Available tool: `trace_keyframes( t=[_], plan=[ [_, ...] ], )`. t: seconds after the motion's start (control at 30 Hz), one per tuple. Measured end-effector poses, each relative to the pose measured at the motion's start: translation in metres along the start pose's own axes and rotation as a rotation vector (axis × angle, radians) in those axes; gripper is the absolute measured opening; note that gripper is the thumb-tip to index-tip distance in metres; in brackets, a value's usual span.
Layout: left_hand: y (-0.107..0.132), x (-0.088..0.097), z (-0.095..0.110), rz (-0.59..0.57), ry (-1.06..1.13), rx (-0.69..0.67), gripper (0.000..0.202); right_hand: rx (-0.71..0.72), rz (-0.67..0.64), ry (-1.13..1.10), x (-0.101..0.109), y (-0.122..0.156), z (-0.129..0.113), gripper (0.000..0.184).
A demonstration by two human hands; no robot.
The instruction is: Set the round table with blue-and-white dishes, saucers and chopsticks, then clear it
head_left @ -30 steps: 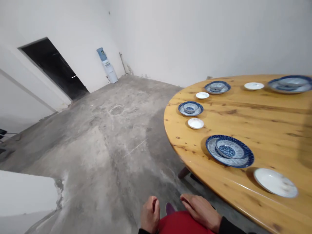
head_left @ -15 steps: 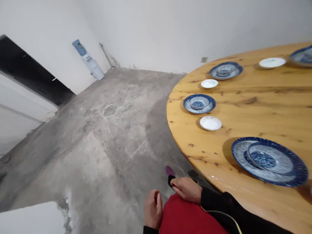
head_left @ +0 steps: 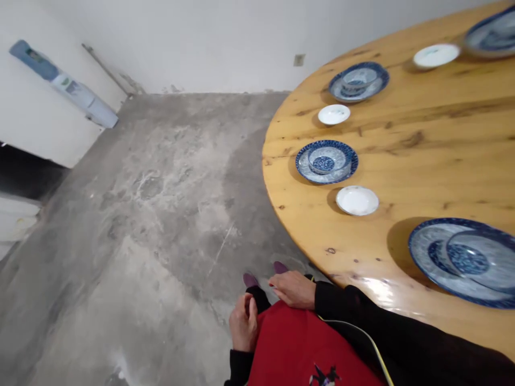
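Observation:
My left hand (head_left: 242, 323) hangs low at the edge of my red top (head_left: 301, 348), its fingers curled in with nothing visible in them. My right hand (head_left: 293, 288) rests flat against the red top, fingers stretched out, just below the rim of the round wooden table (head_left: 422, 145). The nearest dishes are a blue patterned plate with a bowl on it (head_left: 462, 260) and a small white saucer (head_left: 357, 200), both apart from my hands.
More blue plates with bowls (head_left: 326, 161) (head_left: 358, 80) and white saucers (head_left: 333, 114) (head_left: 436, 54) line the table's edge. A water dispenser (head_left: 66, 86) stands against the far wall. Bare concrete floor (head_left: 161, 214) spreads left; a dark doorway (head_left: 24, 171) is at left.
The view has swung down and right, toward the table. Both hands stay by my red top; my right hand has slid slightly left and up.

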State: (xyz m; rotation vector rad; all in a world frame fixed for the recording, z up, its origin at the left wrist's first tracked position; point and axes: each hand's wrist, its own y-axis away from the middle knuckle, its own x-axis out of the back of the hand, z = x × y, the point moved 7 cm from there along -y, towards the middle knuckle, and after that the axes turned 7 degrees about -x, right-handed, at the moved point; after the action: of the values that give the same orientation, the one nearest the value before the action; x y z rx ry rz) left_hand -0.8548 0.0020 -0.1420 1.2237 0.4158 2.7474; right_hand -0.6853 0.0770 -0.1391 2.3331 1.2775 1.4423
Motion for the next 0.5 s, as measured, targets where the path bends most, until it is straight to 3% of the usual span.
trace_keyframes(
  t=[0.23,0.37,0.5],
  plan=[
    [-0.104,0.047,-0.013,-0.216,-0.034,-0.215,0.040,-0.279,0.138,-0.130,0.043,-0.038,-0.004,0.033],
    [-0.157,0.078,-0.017,-0.318,-0.165,-0.356,0.039,-0.417,0.211,-0.231,0.047,-0.060,-0.014,0.033],
    [-0.190,0.091,-0.020,-0.463,-0.243,-0.418,0.037,-0.534,0.263,-0.298,0.044,-0.072,-0.026,0.033]
  ],
)
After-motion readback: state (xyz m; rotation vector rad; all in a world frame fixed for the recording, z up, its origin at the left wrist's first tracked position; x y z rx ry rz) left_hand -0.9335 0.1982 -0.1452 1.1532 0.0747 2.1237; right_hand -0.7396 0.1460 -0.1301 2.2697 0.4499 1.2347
